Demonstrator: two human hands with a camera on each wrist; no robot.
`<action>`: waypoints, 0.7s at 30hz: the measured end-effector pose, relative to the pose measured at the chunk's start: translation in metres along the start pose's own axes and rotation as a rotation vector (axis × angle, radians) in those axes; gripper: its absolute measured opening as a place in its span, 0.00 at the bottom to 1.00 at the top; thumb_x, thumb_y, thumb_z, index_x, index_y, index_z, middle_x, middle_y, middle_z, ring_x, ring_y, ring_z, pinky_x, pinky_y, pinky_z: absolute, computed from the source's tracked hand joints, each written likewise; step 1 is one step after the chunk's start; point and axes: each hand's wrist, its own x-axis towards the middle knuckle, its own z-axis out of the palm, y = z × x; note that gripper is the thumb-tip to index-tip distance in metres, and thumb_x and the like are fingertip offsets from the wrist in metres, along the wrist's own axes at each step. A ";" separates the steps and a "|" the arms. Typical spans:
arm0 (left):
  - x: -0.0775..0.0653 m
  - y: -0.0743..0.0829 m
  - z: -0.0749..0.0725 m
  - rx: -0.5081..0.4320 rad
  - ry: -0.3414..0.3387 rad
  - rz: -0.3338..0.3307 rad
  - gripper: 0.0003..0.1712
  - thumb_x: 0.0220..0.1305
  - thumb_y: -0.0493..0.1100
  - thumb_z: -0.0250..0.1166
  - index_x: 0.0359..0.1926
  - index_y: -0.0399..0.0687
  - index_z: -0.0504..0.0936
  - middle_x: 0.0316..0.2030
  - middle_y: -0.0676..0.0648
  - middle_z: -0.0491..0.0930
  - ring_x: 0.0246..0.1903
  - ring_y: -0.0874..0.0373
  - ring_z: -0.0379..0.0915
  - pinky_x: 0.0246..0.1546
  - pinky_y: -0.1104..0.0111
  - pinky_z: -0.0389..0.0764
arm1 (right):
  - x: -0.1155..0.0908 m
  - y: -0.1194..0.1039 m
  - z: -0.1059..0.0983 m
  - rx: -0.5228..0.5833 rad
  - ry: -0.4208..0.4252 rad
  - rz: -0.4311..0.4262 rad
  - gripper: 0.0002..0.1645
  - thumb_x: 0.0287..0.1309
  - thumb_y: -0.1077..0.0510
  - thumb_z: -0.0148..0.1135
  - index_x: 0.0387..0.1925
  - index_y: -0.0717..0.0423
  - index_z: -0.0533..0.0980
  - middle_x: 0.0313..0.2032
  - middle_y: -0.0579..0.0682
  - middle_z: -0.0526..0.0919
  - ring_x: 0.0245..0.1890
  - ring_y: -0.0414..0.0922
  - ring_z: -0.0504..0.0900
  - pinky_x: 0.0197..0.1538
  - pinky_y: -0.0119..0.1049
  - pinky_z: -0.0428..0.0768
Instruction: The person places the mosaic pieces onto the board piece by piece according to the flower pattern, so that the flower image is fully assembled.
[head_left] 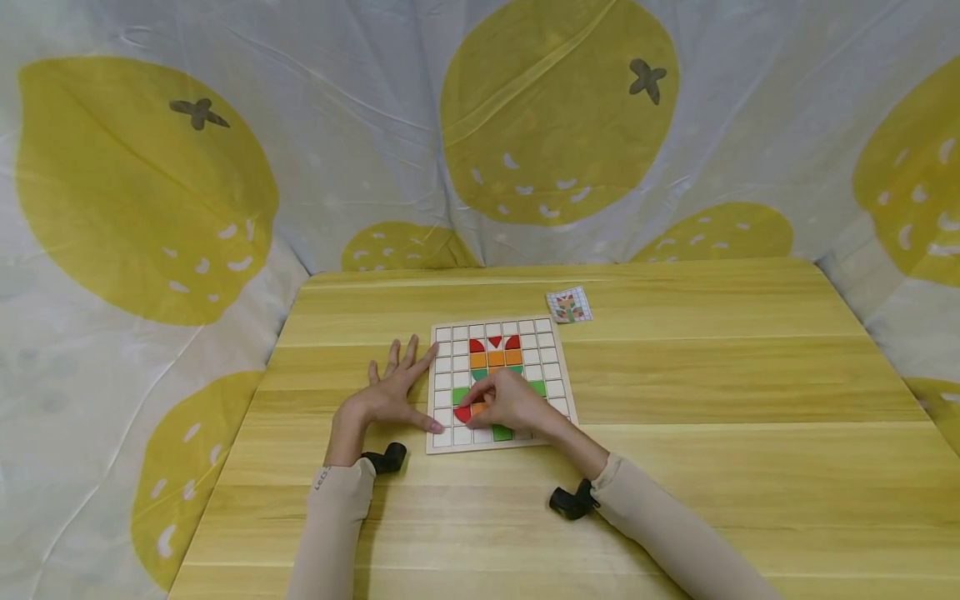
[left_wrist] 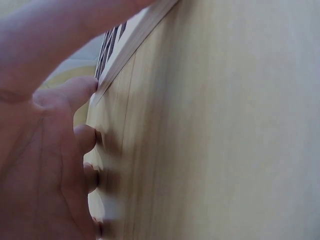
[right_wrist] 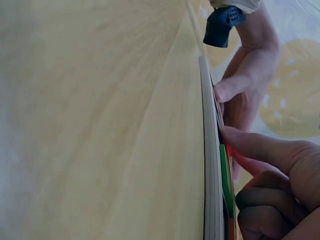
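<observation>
A square grid board [head_left: 442, 440] with white cells lies on the table, bearing red, orange and green pieces. My left hand [head_left: 386, 398] is spread at the board's left side, thumb and index fingertip on its rim; the other fingertips rest on the wood in the left wrist view. Over the lower left cells, my right hand [head_left: 510, 400] pinches a red rounded piece [head_left: 461, 415] between thumb and index finger, right at the board's surface. Its other fingers are curled in the right wrist view. Part of the pattern is hidden beneath this hand.
A small printed card [head_left: 569, 306] with a coloured grid pattern lies past the board's far right corner. Black devices [head_left: 573, 502] are strapped at both wrists. A lemon-print cloth [head_left: 360, 167] hangs behind and beside the wooden table [head_left: 712, 375].
</observation>
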 end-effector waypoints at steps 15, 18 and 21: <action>0.001 0.000 0.000 -0.005 -0.003 0.000 0.78 0.47 0.63 0.82 0.84 0.57 0.37 0.82 0.38 0.19 0.79 0.34 0.06 0.70 0.26 0.18 | 0.000 0.001 -0.002 0.030 -0.035 0.004 0.11 0.51 0.61 0.80 0.39 0.53 0.90 0.14 0.40 0.65 0.17 0.37 0.62 0.24 0.26 0.61; 0.001 0.000 0.000 -0.008 -0.004 0.003 0.78 0.47 0.63 0.82 0.84 0.57 0.36 0.82 0.38 0.18 0.79 0.34 0.06 0.70 0.26 0.18 | 0.001 0.000 -0.002 0.039 -0.027 0.011 0.12 0.52 0.61 0.80 0.40 0.53 0.90 0.14 0.40 0.66 0.18 0.37 0.62 0.24 0.26 0.61; 0.000 -0.001 0.000 -0.008 -0.006 0.004 0.78 0.47 0.63 0.82 0.84 0.57 0.36 0.82 0.38 0.18 0.79 0.34 0.06 0.70 0.26 0.18 | 0.001 0.001 -0.001 0.043 -0.019 0.016 0.12 0.52 0.62 0.80 0.40 0.53 0.90 0.14 0.40 0.67 0.18 0.37 0.62 0.24 0.26 0.62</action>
